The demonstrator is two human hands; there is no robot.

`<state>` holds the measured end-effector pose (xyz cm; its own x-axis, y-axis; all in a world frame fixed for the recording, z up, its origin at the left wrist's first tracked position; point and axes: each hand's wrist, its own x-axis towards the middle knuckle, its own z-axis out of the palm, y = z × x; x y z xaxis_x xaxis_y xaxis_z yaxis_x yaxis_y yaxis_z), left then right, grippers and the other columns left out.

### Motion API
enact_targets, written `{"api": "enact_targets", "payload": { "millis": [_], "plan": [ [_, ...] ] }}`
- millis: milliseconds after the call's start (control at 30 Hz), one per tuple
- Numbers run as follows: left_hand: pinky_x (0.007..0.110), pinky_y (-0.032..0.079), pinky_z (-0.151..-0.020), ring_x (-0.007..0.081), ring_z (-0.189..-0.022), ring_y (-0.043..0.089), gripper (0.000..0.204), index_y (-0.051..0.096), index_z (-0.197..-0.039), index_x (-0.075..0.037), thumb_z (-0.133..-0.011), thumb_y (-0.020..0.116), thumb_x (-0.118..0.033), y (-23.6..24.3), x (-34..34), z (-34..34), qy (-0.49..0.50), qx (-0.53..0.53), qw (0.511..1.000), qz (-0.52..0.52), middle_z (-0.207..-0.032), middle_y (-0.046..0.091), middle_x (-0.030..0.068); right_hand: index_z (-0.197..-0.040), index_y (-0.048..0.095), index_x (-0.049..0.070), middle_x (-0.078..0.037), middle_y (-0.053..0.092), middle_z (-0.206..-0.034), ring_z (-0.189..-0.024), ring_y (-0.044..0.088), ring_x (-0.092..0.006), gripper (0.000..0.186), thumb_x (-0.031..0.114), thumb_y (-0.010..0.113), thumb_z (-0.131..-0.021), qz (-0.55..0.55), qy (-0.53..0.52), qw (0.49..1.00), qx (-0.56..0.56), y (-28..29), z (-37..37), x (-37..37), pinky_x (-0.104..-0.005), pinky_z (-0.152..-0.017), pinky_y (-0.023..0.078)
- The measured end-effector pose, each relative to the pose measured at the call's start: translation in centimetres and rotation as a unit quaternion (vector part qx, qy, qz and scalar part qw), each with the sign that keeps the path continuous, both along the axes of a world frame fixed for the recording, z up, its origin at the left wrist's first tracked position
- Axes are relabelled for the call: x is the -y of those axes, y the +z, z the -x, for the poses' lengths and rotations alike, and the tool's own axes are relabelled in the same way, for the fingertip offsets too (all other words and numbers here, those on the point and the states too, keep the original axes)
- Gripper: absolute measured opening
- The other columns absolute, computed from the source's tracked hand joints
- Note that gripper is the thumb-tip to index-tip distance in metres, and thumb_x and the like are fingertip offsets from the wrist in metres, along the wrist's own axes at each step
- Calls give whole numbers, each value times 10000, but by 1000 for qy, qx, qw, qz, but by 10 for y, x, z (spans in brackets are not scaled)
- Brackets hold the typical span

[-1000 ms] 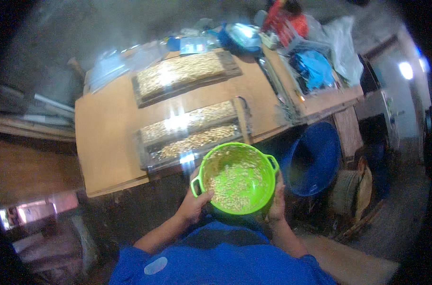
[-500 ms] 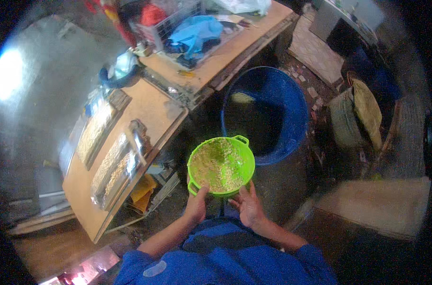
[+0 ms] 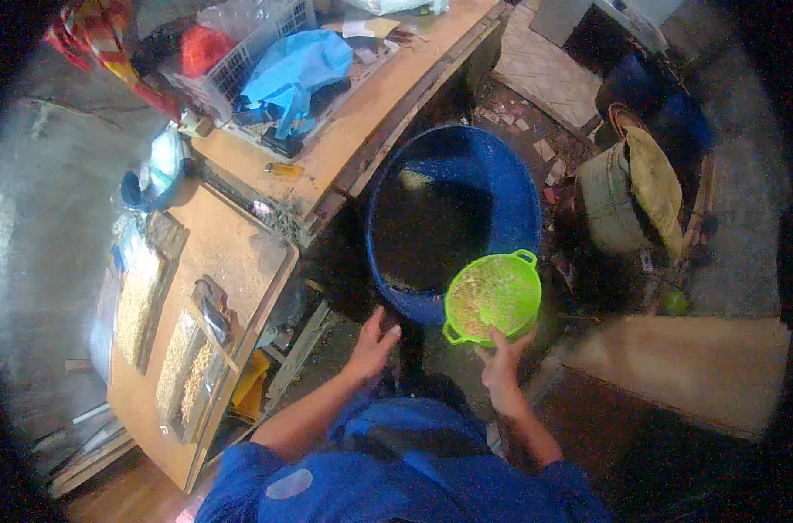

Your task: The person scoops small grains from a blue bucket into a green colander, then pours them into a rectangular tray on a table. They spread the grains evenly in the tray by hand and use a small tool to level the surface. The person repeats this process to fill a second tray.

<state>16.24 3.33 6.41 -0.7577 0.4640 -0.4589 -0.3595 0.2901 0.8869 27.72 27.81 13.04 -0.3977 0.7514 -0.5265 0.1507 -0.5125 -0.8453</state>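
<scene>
My right hand grips a bright green colander by its near rim, thumb over the edge. Small loop handles stick out on two sides of it. Many small pale pieces, like grains or beads, cover its inside; their exact kind is too small to tell. The colander is tilted a little and overlaps the near right rim of a large blue barrel. My left hand is empty, its fingers loosely bent and apart, just short of the barrel's near left side. The barrel's inside is dark, with a pale reflection or patch within.
On the left, a slanted wooden board carries long trays of pale pieces. A workbench behind it holds a white basket, a blue plastic bag and a yellow-handled tool. A sack-covered container stands right.
My left hand has let go of the colander and come away from it. My right hand has carried the colander to the right. The view has shifted too.
</scene>
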Motion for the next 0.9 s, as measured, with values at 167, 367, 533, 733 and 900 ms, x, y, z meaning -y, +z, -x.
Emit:
{"api": "enact_targets", "payload": {
  "millis": [167, 367, 533, 733, 900],
  "plan": [
    [471, 265, -1257, 426, -1544, 280, 832, 273, -1633, -28, -1016, 615, -469, -12, -3, 95, 18, -132, 982, 138, -1656, 269, 299, -1662, -24, 356, -114, 215, -1667, -1451, 354, -404, 1197, 96, 789, -824, -94, 17, 993, 69, -44, 60, -56, -706, -1016, 432],
    [498, 267, -1253, 466, -1544, 256, 848, 248, -1641, -34, -1003, 643, -428, -27, -48, 190, 20, -201, 960, 194, -1636, 265, 343, -1681, 28, 209, -195, 373, -1595, -1412, 441, -392, 1236, 150, 854, -763, -169, 38, 974, 143, -151, 141, -97, -523, -1074, 483],
    [520, 296, -1234, 511, -1498, 312, 824, 173, -1655, -52, -1028, 613, -358, -58, -89, 232, 21, -237, 942, 237, -1620, 287, 360, -1679, 46, 160, -277, 474, -1507, -1365, 497, -427, 1309, 236, 902, -691, -224, 97, 933, 266, -217, 213, -102, -504, -1154, 413],
    [500, 319, -1217, 472, -1473, 379, 672, 231, -1644, -54, -1064, 536, -204, -74, -116, 232, 94, -235, 932, 259, -1634, 349, 267, -1669, 42, 99, -322, 439, -1515, -1359, 467, -484, 1323, 224, 924, -690, -218, 196, 907, 302, -314, 262, -133, -515, -1176, 384],
    [468, 290, -1236, 440, -1488, 381, 638, 235, -1642, -28, -1062, 471, -147, -70, -118, 229, 84, -245, 918, 301, -1641, 355, 245, -1606, 289, 90, -267, 519, -1483, -1328, 520, -463, 992, 340, 827, -811, -301, 338, 830, 326, -414, 288, -162, -516, -1138, 433]
  ]
}}
